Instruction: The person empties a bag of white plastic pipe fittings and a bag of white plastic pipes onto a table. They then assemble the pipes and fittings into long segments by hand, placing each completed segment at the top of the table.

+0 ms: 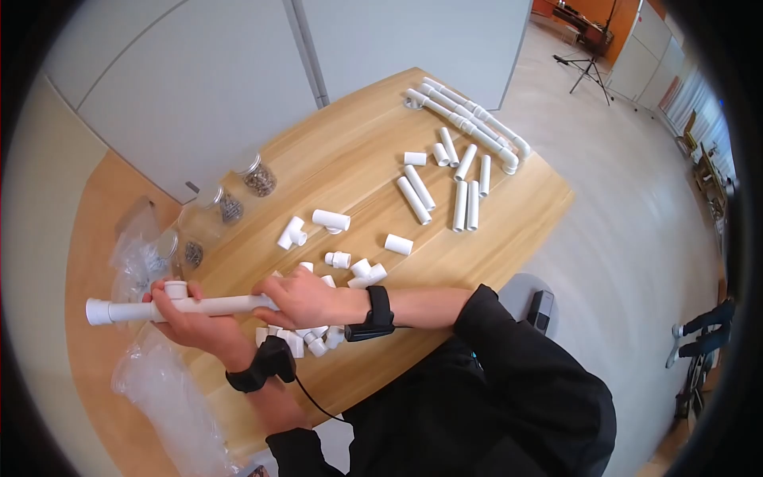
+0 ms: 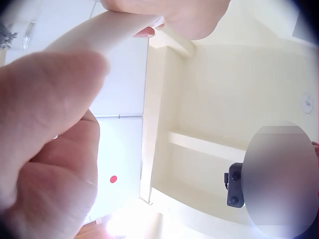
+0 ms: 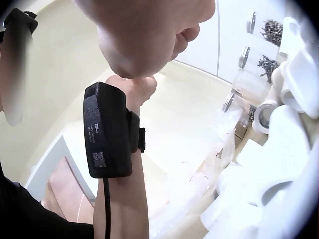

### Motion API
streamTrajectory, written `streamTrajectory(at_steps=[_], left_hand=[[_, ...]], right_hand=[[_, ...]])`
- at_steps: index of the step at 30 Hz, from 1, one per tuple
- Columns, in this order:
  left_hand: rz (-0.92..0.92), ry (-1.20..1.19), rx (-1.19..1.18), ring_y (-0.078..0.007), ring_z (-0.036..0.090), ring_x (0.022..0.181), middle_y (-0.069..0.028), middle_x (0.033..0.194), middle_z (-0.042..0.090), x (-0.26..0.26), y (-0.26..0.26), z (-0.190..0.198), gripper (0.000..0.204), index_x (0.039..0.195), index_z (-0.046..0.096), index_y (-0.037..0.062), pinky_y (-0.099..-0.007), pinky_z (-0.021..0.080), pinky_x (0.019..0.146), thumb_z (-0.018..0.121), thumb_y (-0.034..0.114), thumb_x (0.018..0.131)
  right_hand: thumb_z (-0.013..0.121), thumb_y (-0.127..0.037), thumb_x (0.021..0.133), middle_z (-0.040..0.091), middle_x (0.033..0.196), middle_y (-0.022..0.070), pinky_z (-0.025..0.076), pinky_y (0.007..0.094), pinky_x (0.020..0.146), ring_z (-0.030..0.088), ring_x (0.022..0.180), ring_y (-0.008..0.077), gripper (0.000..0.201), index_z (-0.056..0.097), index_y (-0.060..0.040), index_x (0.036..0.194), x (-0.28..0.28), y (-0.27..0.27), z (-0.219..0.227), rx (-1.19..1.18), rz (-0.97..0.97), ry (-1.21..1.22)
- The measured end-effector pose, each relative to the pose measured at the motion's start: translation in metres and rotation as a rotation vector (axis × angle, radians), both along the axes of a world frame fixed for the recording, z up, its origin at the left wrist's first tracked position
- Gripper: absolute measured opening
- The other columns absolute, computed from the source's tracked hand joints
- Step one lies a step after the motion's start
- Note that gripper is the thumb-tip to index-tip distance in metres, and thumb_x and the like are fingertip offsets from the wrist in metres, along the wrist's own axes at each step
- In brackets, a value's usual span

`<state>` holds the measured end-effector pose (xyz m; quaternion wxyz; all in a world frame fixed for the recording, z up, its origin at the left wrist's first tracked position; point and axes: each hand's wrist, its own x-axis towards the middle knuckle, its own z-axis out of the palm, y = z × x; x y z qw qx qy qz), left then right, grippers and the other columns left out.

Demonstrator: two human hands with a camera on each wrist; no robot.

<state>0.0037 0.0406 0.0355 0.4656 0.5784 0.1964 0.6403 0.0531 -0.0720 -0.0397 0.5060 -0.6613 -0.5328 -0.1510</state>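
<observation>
A white plastic pipe assembly (image 1: 214, 305) is held level above the table's left side, with a tee fitting along it and a wider collar (image 1: 99, 312) at its left end. My left hand (image 1: 195, 326) grips it by the tee, fingers curled around. At the other end, my right hand (image 1: 306, 298) holds the pipe, its fingers covering that tip. The left wrist view has the pipe (image 2: 104, 32) running from the left thumb up to the right hand (image 2: 174, 12). Beneath and beside the right hand lies a pile of white fittings (image 1: 314, 340), partly hidden by it.
Loose tees (image 1: 368, 275) and couplings (image 1: 399, 244) lie mid-table. Farther back are short pipes (image 1: 413, 200) and joined pipe runs (image 1: 469, 119). Jars of screws (image 1: 258, 176) line the left edge, beside clear plastic bags (image 1: 171, 397). A wall panel (image 1: 199, 79) stands behind the table.
</observation>
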Motion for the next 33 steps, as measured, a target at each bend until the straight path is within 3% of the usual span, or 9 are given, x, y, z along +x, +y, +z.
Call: streamTrajectory(at_steps=[1, 4, 8, 10, 12, 15, 22, 27, 33], left_hand=[[-0.076, -0.135, -0.298, -0.0147, 0.044, 0.065, -0.0063, 0.088, 0.047, 0.001, -0.007, 0.013, 0.027, 0.099, 0.044, 0.0017, -0.025, 0.037, 0.052, 0.051, 0.025, 0.087], [-0.126, -0.096, -0.395, -0.0146, 0.044, 0.066, -0.0054, 0.089, 0.046, -0.003, 0.004, 0.008, 0.03, 0.1, 0.043, 0.002, -0.0258, 0.037, 0.056, 0.051, 0.028, 0.087], [-0.156, -0.033, -0.394, -0.0155, 0.049, 0.074, -0.007, 0.095, 0.05, -0.002, -0.001, 0.009, 0.032, 0.104, 0.044, 0.0007, -0.0256, 0.041, 0.064, 0.05, 0.027, 0.089], [-0.373, -0.013, -0.281, -0.0178, 0.053, 0.088, -0.0085, 0.106, 0.052, 0.0, -0.006, 0.008, 0.035, 0.113, 0.043, -0.0003, -0.0284, 0.044, 0.074, 0.05, 0.026, 0.09], [-0.434, 0.11, -0.259, -0.0186, 0.052, 0.094, -0.0091, 0.11, 0.052, 0.0, -0.01, 0.006, 0.037, 0.116, 0.043, -0.0005, -0.0299, 0.044, 0.078, 0.049, 0.025, 0.09], [-0.495, 0.277, -0.237, -0.0182, 0.05, 0.101, -0.0093, 0.114, 0.052, -0.001, -0.009, 0.004, 0.035, 0.116, 0.047, -0.0005, -0.032, 0.043, 0.081, 0.049, 0.024, 0.091], [-0.602, 0.423, -0.092, -0.0132, 0.053, 0.092, -0.0068, 0.101, 0.058, -0.01, 0.006, -0.004, 0.025, 0.104, 0.055, -0.0007, -0.027, 0.042, 0.077, 0.051, 0.02, 0.09], [-0.546, 0.585, 0.023, -0.0094, 0.054, 0.079, -0.005, 0.09, 0.061, -0.022, 0.05, -0.044, 0.021, 0.098, 0.056, -0.0009, -0.0221, 0.042, 0.07, 0.052, 0.018, 0.09], [-0.473, 0.732, -0.218, -0.0077, 0.052, 0.064, -0.002, 0.073, 0.059, -0.054, 0.095, -0.097, 0.021, 0.082, 0.057, 0.0024, -0.0212, 0.042, 0.057, 0.054, 0.022, 0.089]], right_hand=[[0.067, -0.028, 0.076, 0.055, 0.061, 0.01, 0.041, 0.0378, 0.041, 0.056, 0.049, 0.0292, 0.035, 0.049, -0.0028, 0.093, -0.001, -0.001, 0.006, 0.003, -0.011, 0.001], [0.066, -0.028, 0.076, 0.055, 0.063, 0.0093, 0.042, 0.0374, 0.041, 0.056, 0.049, 0.0291, 0.035, 0.049, -0.0032, 0.094, -0.003, -0.003, 0.017, -0.055, -0.003, 0.018], [0.065, -0.027, 0.076, 0.057, 0.065, 0.0115, 0.043, 0.038, 0.045, 0.058, 0.054, 0.031, 0.035, 0.05, -0.0041, 0.099, 0.002, -0.014, 0.033, -0.281, 0.032, 0.038], [0.065, -0.026, 0.076, 0.058, 0.066, 0.0128, 0.044, 0.0386, 0.047, 0.058, 0.055, 0.0318, 0.035, 0.051, -0.0044, 0.1, 0.014, -0.028, 0.038, -0.34, 0.016, 0.09], [0.063, -0.023, 0.077, 0.06, 0.069, 0.0157, 0.046, 0.0395, 0.051, 0.059, 0.059, 0.0335, 0.031, 0.054, -0.0041, 0.1, 0.043, -0.056, 0.044, -0.286, -0.052, 0.136], [0.062, -0.02, 0.078, 0.06, 0.071, 0.0168, 0.049, 0.0372, 0.058, 0.06, 0.062, 0.0326, 0.027, 0.056, -0.0022, 0.097, 0.082, -0.113, 0.046, -0.203, -0.323, 0.132], [0.062, -0.025, 0.079, 0.06, 0.071, 0.0151, 0.046, 0.0425, 0.058, 0.058, 0.066, 0.0346, 0.026, 0.057, -0.0049, 0.095, 0.167, -0.272, -0.002, -0.416, -0.887, -0.063], [0.06, -0.022, 0.079, 0.061, 0.075, 0.0159, 0.045, 0.0435, 0.063, 0.058, 0.072, 0.0345, 0.023, 0.057, -0.0041, 0.093, 0.175, -0.319, -0.003, -0.575, -0.98, 0.037], [0.059, -0.022, 0.078, 0.061, 0.075, 0.0172, 0.046, 0.0424, 0.064, 0.058, 0.072, 0.0353, 0.022, 0.061, -0.0012, 0.086, 0.197, -0.328, -0.019, -0.537, -0.951, 0.02]])
